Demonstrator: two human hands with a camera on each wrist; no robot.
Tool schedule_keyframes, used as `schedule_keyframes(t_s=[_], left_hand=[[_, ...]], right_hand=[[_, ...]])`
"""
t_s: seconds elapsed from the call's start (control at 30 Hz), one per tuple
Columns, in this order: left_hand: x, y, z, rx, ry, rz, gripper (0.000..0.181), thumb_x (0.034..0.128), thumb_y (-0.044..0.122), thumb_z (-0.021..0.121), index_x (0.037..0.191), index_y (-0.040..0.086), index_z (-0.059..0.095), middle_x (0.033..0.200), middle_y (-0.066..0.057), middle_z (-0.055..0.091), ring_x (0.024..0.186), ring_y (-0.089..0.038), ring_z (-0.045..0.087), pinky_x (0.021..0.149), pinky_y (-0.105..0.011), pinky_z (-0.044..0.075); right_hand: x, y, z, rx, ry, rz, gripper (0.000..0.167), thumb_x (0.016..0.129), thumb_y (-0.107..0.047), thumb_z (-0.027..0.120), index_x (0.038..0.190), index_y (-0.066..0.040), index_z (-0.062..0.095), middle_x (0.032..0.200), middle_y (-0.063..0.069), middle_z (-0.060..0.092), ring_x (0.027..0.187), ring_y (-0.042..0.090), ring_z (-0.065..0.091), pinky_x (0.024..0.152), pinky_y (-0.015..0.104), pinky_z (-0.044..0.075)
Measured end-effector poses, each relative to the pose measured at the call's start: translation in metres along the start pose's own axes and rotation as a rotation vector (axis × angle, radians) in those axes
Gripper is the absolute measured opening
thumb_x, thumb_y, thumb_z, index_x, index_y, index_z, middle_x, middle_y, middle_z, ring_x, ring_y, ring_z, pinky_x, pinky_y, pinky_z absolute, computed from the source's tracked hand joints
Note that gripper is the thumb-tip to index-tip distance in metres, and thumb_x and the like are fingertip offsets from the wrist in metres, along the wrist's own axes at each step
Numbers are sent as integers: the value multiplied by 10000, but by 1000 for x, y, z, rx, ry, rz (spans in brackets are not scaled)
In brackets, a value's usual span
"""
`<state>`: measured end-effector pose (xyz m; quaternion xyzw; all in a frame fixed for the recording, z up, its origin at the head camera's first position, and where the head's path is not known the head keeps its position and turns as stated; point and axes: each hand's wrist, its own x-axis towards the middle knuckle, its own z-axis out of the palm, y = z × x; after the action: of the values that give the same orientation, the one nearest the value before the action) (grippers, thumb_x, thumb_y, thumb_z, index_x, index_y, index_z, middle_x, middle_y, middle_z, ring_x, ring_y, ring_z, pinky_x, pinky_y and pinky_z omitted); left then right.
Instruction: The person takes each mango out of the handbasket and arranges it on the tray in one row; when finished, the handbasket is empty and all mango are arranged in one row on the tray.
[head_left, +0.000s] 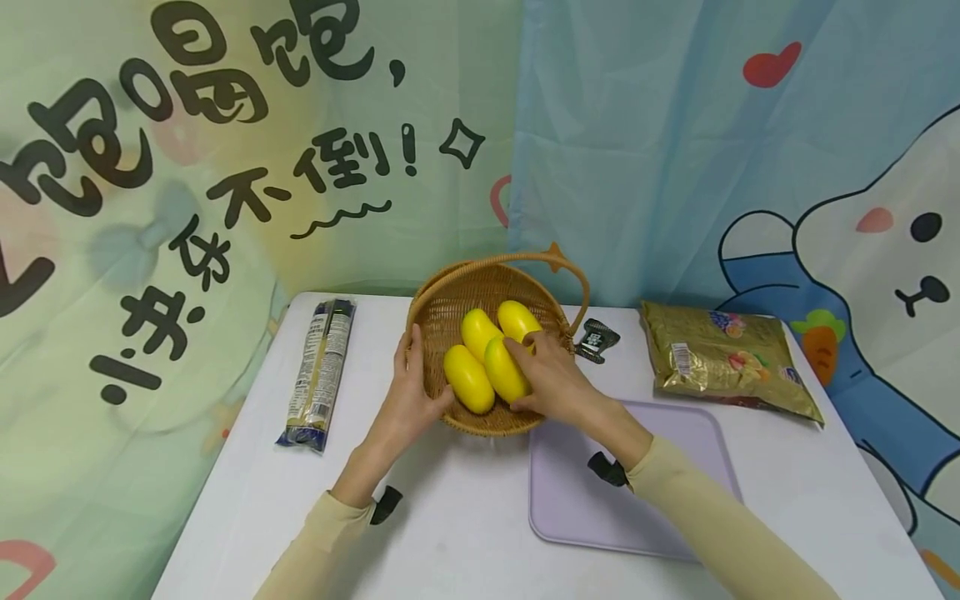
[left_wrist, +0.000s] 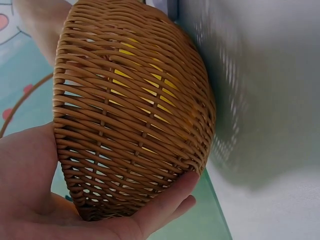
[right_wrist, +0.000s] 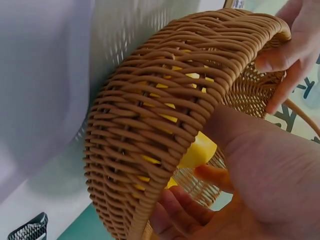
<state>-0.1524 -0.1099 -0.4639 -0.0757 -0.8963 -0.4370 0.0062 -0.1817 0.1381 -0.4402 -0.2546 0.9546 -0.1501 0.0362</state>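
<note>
A brown wicker basket with an arched handle stands tilted at the middle of the table, several yellow mangoes inside it. My left hand grips the basket's left side, thumb over the rim and fingers along the outer wall. In the left wrist view, the fingers reach under the woven wall. Inside the basket, my right hand holds the front right mango, its thumb and fingers on either side. The right wrist view shows only part of a mango behind the basket wall.
To the left lies a long clear packet with blue ends. A lilac tray sits front right, under my right forearm. Beyond it are a small black wrapped packet and a large gold bag. Printed curtains hang behind the table.
</note>
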Motion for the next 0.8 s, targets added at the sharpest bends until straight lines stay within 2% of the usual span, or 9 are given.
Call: schedule_keyframes(t_s=[0.33,0.5,0.63,0.8], left_hand=[[-1,0,1,4,9,39,1094,892,153,736,1637,124,-66,1692,-196,-39,1410,-455,426,1102,-523,442],[-1,0,1,0,4,27,1093,891,153,728,1636,135,-71,1696,-180,-44,1404,-438,438,1110,-512,439],[-1,-1,0,-1,1,19,1093,889,149,720,1635,144,-78,1697,-174,-44,1404,-429,440,1113,-507,437],[-2,-1,0,3,8,17,1088,892,151,719,1635,134,-76,1693,-192,-36,1408,-435,434,1110,-514,437]], right_hand=[[0,-4,8,-14,-34,-87,989,792,-110,867,1594,-95,289,1424,254,488,1307,403,494,1087,601,421],[0,-4,9,31,-15,-104,957,802,-7,831,1590,-96,295,1377,240,509,1177,362,583,1019,523,497],[0,-5,10,69,-21,-102,938,828,-20,812,1592,-115,276,1377,249,485,1061,334,632,895,455,565],[-2,-5,8,84,-22,-101,912,862,-81,800,1599,-141,266,1381,230,456,1066,314,607,852,429,564]])
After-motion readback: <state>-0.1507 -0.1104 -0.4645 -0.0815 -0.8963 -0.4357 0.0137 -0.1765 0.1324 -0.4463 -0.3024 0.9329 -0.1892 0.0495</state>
